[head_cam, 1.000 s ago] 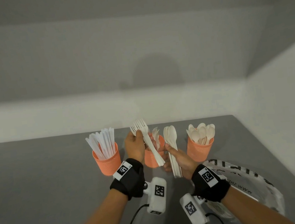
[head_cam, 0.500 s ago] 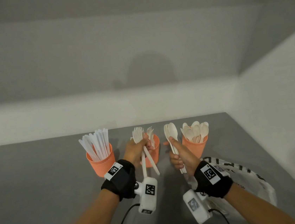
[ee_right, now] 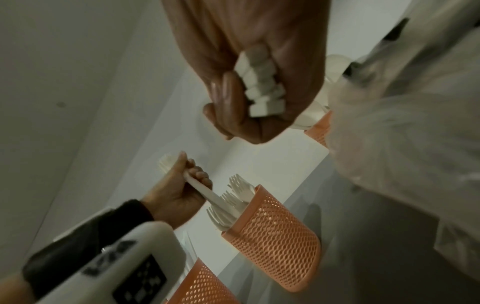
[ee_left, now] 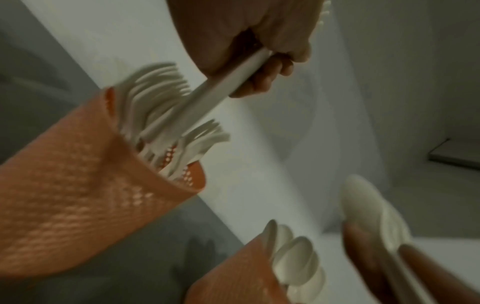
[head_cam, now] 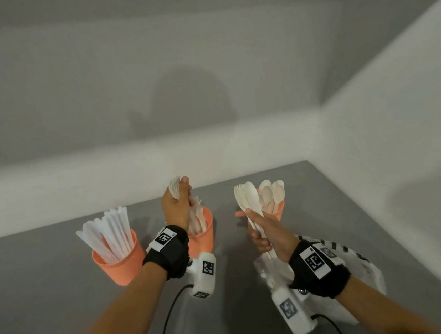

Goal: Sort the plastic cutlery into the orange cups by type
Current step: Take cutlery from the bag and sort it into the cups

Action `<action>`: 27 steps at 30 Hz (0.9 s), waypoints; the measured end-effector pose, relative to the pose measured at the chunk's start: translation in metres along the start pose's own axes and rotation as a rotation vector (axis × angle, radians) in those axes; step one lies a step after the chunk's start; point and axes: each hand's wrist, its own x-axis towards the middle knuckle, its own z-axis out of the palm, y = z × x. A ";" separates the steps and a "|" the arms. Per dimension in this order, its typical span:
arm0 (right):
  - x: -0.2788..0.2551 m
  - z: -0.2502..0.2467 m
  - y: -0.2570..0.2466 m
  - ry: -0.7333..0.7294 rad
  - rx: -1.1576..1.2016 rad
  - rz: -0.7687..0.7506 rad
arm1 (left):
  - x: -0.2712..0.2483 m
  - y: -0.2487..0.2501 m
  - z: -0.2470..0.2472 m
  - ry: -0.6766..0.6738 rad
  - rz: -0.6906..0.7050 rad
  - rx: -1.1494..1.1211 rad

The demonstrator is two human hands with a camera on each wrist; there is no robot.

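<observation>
Left hand [head_cam: 177,207] has lowered its gripped forks [ee_left: 207,96] handle-first into middle cup [head_cam: 204,237]; right hand [head_cam: 268,232] still grips spoon bundle [head_cam: 247,199].

Lighting is dim, soft and even, with no glare. A broad faint shadow [head_cam: 192,98] lies on the grey back wall [head_cam: 67,88], so light comes from behind the camera. The head view bends straight lines toward its edges. Both wrist views are darker, grainy and motion-blurred, especially the near mesh cup [ee_left: 72,197].

Grey table [head_cam: 47,269], 3 orange mesh cups [head_cam: 120,266] standing w/ cutlery, white plastic bag [head_cam: 369,273] at right
</observation>
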 end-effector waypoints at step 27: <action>-0.011 0.010 -0.005 -0.268 0.268 0.081 | -0.055 0.033 0.028 -0.532 0.034 0.247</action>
